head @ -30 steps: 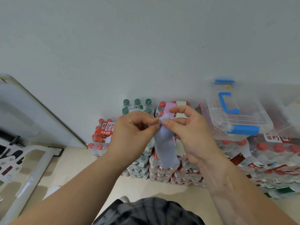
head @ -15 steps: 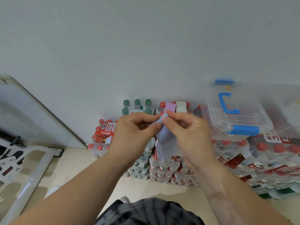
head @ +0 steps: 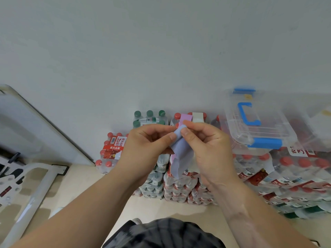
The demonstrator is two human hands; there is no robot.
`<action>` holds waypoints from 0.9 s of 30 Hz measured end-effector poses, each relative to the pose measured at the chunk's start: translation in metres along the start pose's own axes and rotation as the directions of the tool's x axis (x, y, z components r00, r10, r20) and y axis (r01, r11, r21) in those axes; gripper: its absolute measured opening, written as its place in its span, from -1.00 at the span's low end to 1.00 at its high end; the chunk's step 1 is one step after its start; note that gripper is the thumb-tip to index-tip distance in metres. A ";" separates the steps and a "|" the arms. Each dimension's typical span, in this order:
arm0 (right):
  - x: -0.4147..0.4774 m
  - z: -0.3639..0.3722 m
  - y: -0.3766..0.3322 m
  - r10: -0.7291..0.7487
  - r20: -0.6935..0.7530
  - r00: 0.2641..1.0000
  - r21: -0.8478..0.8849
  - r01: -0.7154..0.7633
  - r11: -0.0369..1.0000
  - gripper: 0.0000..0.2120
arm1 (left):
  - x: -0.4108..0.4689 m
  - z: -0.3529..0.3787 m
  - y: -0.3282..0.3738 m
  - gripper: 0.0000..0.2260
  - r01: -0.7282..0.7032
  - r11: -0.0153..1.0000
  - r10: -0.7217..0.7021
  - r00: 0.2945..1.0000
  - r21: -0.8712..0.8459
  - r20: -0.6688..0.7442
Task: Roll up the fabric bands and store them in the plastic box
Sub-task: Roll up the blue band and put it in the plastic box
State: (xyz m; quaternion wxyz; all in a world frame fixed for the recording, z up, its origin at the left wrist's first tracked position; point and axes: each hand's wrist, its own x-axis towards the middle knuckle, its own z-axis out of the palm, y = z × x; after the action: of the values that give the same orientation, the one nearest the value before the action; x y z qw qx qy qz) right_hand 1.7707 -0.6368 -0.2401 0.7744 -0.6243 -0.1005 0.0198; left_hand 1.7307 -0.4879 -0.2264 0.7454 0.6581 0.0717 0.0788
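Observation:
A pale blue fabric band is held up between both hands, its top end rolled into a small coil and the loose tail hanging down. My left hand pinches the coil from the left, and my right hand pinches it from the right with thumb and fingers. Behind the hands, a purple band and a white band lie on top of the bottle packs. The clear plastic box with blue handle and latches sits closed on the packs at the right.
Shrink-wrapped packs of water bottles are stacked against the white wall, some red-capped, some green-capped. A white board leans at the left above a white metal frame. Beige floor lies below.
The rolled top of the blue band has grown thicker and the hanging tail has become shorter as both hands turned it. The hands stayed at about the same place.

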 end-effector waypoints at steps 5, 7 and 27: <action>0.002 -0.002 -0.001 -0.015 -0.035 0.999 -0.065 0.013 0.998 -0.91 | 0.003 0.001 0.006 -0.89 -0.074 0.996 0.076 0.996 0.049 -0.050; 0.004 -0.004 -0.001 -0.048 -0.046 0.998 -0.100 0.043 0.994 -0.89 | 0.003 0.002 0.008 -0.90 -0.093 0.993 0.098 0.993 0.067 -0.069; 0.001 -0.004 0.004 -0.055 -0.072 0.996 -0.066 0.050 0.997 -0.84 | 0.003 0.000 0.009 -0.84 -0.051 0.995 0.056 0.996 0.086 -0.065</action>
State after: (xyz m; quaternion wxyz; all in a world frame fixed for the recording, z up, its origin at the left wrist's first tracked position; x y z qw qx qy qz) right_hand 1.7730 -0.6395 -0.2441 0.7574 -0.6463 -0.0888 -0.0270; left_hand 1.7331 -0.4866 -0.2175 0.7118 0.6875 0.0825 0.1179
